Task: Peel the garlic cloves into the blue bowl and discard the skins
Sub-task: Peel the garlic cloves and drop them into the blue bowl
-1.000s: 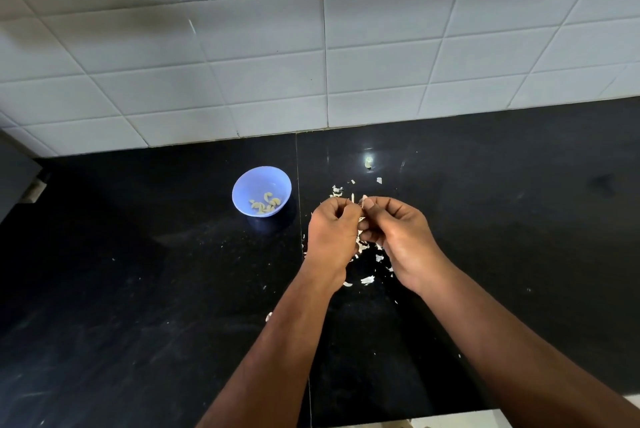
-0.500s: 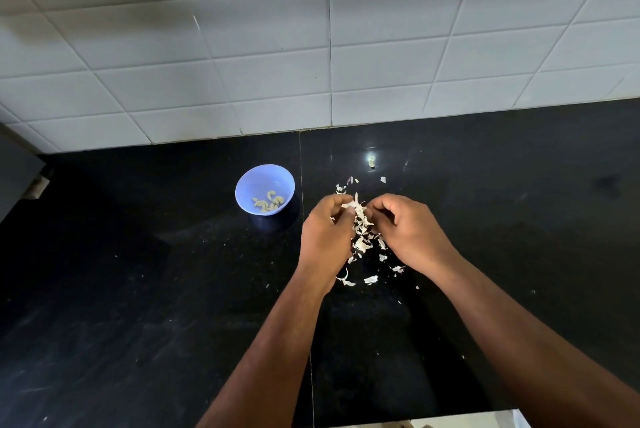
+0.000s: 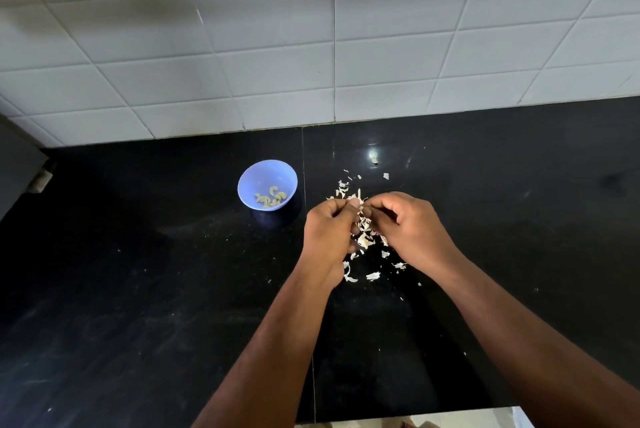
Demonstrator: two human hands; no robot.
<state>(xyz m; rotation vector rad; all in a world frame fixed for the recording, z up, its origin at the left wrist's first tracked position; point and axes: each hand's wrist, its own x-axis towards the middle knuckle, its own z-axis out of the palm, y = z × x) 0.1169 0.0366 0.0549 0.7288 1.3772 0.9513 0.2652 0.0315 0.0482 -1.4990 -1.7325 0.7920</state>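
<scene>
Above a black surface [image 3: 138,289], the left hand [image 3: 330,230] and right hand [image 3: 408,230] meet fingertip to fingertip, both curled and pinching a garlic clove [image 3: 358,204] between them. Loose skins [image 3: 367,240] litter the surface below. The blue bowl [image 3: 267,173], holding peeled cloves [image 3: 272,199], sits just left.

Black polished counter [image 3: 138,289], vertical seam down the middle, light glare near the back; white tiled wall [image 3: 242,46] behind it; grey panel [image 3: 17,164] at left edge; pale floor [image 3: 450,420] below.
</scene>
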